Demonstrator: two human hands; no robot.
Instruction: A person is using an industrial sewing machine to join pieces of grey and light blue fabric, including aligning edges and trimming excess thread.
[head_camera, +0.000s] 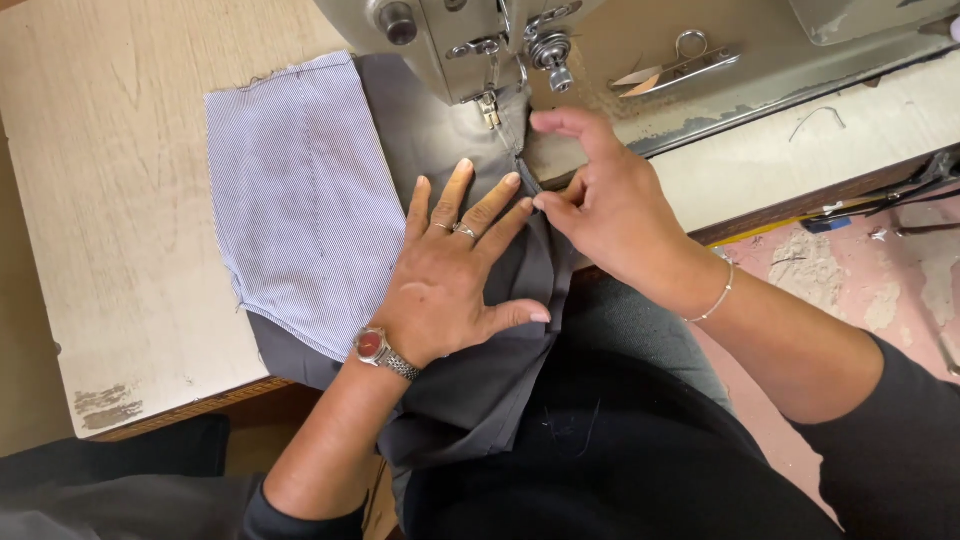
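A: Left hand (445, 285)?
B: Flat, fingers spread, no grip; pins grey fabric (480, 390) at bench (120, 250) near edge, keeping it taut.
A: Right hand (610, 205)?
B: Pinches fabric's folded edge, steadying it below presser foot (489, 110).

My left hand (450, 270) presses flat on the dark grey fabric (480, 380) while my right hand (600, 200) pinches its edge beside the sewing machine's presser foot (490, 110).

Black sleeves pushed up both forearms, black garment over the lap, left hand (450, 285) with two rings (middle fingers) and a red-faced metal-band wristwatch (383, 352), right hand (610, 205) with thin silver bracelet (712, 300)
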